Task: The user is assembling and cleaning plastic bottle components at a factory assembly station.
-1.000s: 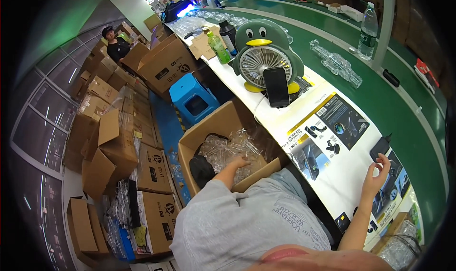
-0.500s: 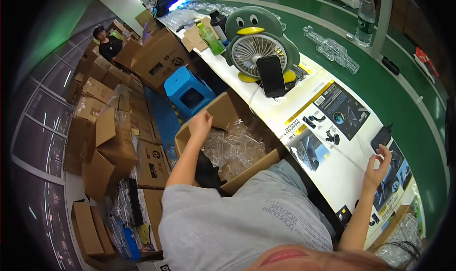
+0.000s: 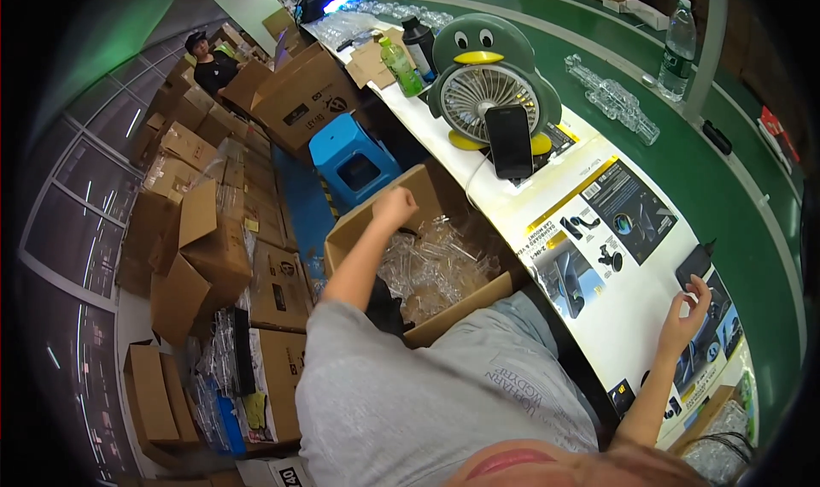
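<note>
My left hand (image 3: 395, 207) is curled closed above the left rim of an open cardboard box (image 3: 461, 306). The inside of its grip is hidden, so whether it holds anything does not show. Crumpled clear plastic pieces (image 3: 436, 265) fill the box below. On the right, my right hand (image 3: 690, 306) hovers or rests at the white worktable (image 3: 611, 316), fingers bent and apart, with nothing seen between them. Just beyond its fingertips lies a small black device (image 3: 694, 263). Flat printed packaging sheets (image 3: 632, 201) cover much of the tabletop.
A penguin-shaped fan (image 3: 491, 94) stands at the table's far part, a phone (image 3: 510, 141) propped before it. Bottles (image 3: 397, 67) stand behind. A blue stool (image 3: 354, 162) is beyond the box. Stacked cartons (image 3: 278, 278) line the left, where another person (image 3: 213, 68) stands.
The whole view has shifted slightly, so the table and box appear farther right. The fingers of my right hand look a little wider apart. My left hand stays curled over the box.
</note>
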A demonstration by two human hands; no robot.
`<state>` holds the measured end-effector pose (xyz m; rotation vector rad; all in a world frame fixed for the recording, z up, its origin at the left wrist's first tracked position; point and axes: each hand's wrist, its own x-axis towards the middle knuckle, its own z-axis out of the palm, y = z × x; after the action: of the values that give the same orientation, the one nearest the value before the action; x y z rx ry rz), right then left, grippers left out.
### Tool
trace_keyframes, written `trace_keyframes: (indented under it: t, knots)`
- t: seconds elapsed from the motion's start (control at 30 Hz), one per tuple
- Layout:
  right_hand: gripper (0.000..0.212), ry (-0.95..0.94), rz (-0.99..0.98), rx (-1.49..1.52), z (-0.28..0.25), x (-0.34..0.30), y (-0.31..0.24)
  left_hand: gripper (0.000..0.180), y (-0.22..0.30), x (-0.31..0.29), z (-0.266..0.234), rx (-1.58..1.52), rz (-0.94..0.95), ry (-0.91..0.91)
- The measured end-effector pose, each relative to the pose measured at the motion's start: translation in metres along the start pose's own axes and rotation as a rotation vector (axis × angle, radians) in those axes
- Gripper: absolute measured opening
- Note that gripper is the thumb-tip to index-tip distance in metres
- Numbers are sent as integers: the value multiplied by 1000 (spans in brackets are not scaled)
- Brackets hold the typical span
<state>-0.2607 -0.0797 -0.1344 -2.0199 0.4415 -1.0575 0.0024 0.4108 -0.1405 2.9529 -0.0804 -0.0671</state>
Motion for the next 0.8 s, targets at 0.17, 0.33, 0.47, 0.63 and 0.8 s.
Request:
trace_keyframes:
  t: [0.17,0.33,0.47,0.63,0.8]
  knots:
    - [31,3,17,11,2,0,1,48,-32,-32,158,2,16,-317]
    - [33,-31,24,-36,0,-1,12,75,-34,-90,262,-65,120,-611]
    - [33,-25,27,-31,5,-3,4,78,-31,-99,276,104,113,-703]
    - [31,-18,43,-63,1,-3,9,79,-31,-99,274,161,130,-702]
    - [30,-12,60,-71,5,-3,13,77,-33,-108,262,100,152,-613]
